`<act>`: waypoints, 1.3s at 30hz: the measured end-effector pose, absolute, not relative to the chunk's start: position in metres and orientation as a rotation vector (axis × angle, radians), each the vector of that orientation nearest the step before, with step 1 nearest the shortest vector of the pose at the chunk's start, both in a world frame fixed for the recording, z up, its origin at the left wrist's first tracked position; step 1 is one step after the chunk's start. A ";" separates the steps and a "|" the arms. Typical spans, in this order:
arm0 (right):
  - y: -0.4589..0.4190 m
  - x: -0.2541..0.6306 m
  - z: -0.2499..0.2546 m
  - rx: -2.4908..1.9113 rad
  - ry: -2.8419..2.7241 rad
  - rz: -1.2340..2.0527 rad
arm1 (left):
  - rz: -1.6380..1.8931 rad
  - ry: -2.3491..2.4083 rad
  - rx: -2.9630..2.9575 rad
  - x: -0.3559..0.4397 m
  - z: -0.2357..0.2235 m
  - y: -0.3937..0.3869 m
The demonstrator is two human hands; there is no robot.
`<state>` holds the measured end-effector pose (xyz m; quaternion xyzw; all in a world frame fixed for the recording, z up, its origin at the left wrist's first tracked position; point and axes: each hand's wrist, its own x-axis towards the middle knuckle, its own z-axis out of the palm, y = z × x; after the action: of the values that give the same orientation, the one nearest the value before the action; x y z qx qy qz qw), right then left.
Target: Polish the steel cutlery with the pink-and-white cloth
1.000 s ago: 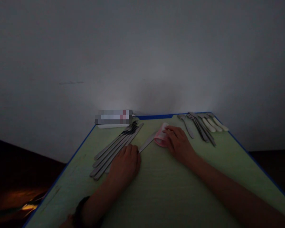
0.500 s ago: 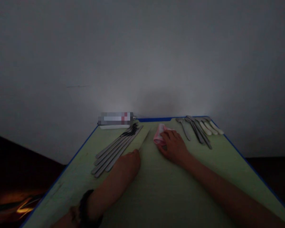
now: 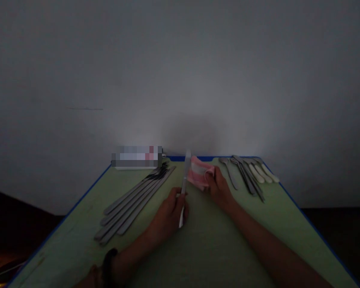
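Note:
My left hand (image 3: 169, 214) is closed round the handle of a metal table knife (image 3: 184, 180), whose blade points away from me and stands lifted off the green table (image 3: 213, 248). My right hand (image 3: 217, 186) grips a pink and white cloth (image 3: 198, 173) just to the right of the blade. The cloth is raised off the table and almost touches the knife. A dark band sits on my left wrist.
A row of several long metal knives (image 3: 132, 200) lies at the left. A group of several spoons and white-handled utensils (image 3: 249, 170) lies at the far right. A blurred box (image 3: 136, 157) stands at the table's far edge by the wall. The table has a blue rim.
My left hand has picked the knife up from the table and turned it blade-away. My right hand has lifted the pink cloth beside the blade.

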<state>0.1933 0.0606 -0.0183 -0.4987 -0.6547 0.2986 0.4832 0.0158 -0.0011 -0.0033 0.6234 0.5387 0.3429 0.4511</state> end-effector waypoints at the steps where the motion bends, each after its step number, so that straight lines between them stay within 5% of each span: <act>1: 0.062 0.194 -0.018 -1.201 -1.571 0.779 | 0.886 1.314 1.478 0.016 -0.005 -0.001; 19: 0.059 0.190 -0.012 -0.763 -1.000 1.836 | 1.039 1.216 1.168 0.009 -0.006 0.006; 26: 0.058 0.191 -0.023 -0.675 -1.135 1.934 | 1.003 1.222 1.223 0.003 -0.004 0.009; 39: 0.063 0.180 -0.026 -0.833 -1.112 1.639 | 1.046 1.181 1.064 0.002 -0.002 0.009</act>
<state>0.1801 0.0632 -0.0263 -0.3408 -0.4551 0.6706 0.4765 0.0019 0.0086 -0.0024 0.4554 0.5052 0.4475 0.5806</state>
